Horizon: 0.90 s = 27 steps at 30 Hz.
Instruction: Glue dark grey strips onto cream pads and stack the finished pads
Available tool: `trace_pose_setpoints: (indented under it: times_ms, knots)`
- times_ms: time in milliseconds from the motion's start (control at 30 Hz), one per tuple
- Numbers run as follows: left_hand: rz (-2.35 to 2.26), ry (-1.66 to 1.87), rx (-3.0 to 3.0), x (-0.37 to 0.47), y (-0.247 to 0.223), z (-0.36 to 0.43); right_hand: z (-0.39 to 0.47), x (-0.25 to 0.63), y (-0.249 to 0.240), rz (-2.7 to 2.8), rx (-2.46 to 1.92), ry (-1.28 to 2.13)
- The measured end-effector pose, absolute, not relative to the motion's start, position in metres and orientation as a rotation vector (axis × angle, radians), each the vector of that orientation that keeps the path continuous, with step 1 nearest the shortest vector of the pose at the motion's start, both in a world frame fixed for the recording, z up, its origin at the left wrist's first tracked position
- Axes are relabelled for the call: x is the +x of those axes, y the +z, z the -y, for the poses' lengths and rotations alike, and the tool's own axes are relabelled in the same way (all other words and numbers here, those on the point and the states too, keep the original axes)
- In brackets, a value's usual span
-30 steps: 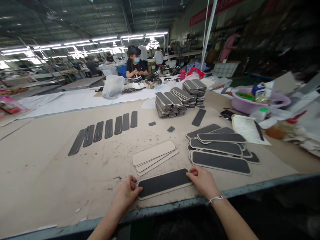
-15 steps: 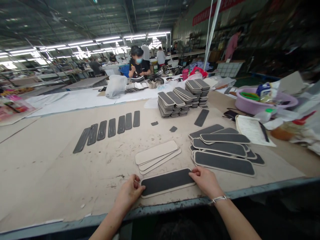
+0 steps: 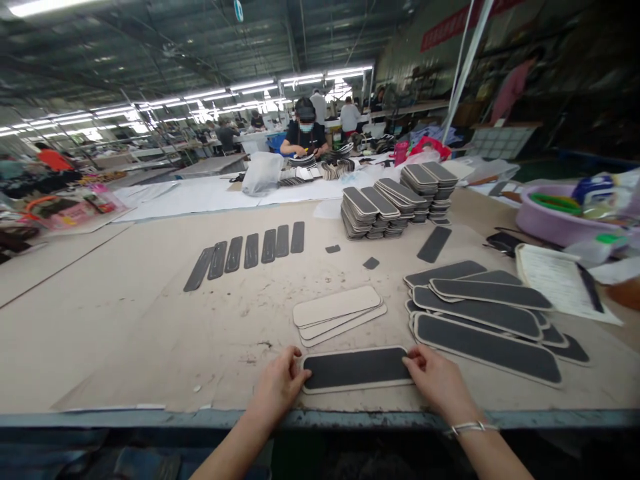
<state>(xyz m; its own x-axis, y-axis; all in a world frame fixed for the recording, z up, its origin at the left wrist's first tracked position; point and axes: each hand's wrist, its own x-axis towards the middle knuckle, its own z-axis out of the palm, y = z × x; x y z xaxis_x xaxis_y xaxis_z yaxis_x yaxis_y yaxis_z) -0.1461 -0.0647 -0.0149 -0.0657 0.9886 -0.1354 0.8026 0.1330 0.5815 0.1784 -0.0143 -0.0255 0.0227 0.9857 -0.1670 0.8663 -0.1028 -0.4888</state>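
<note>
A long dark grey panel with a beige border and rounded corners (image 3: 356, 369) lies near the table's front edge. My left hand (image 3: 281, 380) pinches its left end between thumb and fingers. At the opposite end my right hand (image 3: 434, 373), with a bracelet on the wrist, grips the panel's right edge. Just behind it rest several overlapping beige panels (image 3: 337, 307), plain side up. To the right, a loose pile of similar dark panels (image 3: 485, 345) fans out. Whether the held panel is one layer or more, I cannot tell.
Several dark strips (image 3: 251, 251) lie in a row at the left. Stacked panels (image 3: 360, 200) stand at the back, near small dark scraps (image 3: 371, 263). On the right are a paper pad (image 3: 555, 273) and a purple basin (image 3: 535, 217). A co-worker (image 3: 304, 130) sits across.
The camera view has turned left, so everything appears shifted right. Both hands keep hold of the panel's ends, and the panel looks more level along the table edge.
</note>
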Motion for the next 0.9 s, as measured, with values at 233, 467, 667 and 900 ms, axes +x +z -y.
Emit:
trace_pose_setpoints:
  times_ms: [233,467,667,900]
  knots:
    - [-1.777,0.559,2.009,-0.145,-0.024,0.078,0.032,0.165,-0.009,2.090,-1.993,0.144]
    - [-1.691,0.619,2.043,-0.152,-0.036,0.072,0.061,0.088,0.002,2.391,-1.243,0.575]
    - [-1.663,0.685,2.112,-0.154,-0.041,0.072,0.060,0.076,-0.010,2.523,-1.165,0.738]
    - [-1.666,0.759,2.227,-0.154,-0.035,0.070,0.048,0.150,-0.025,2.443,-1.628,0.539]
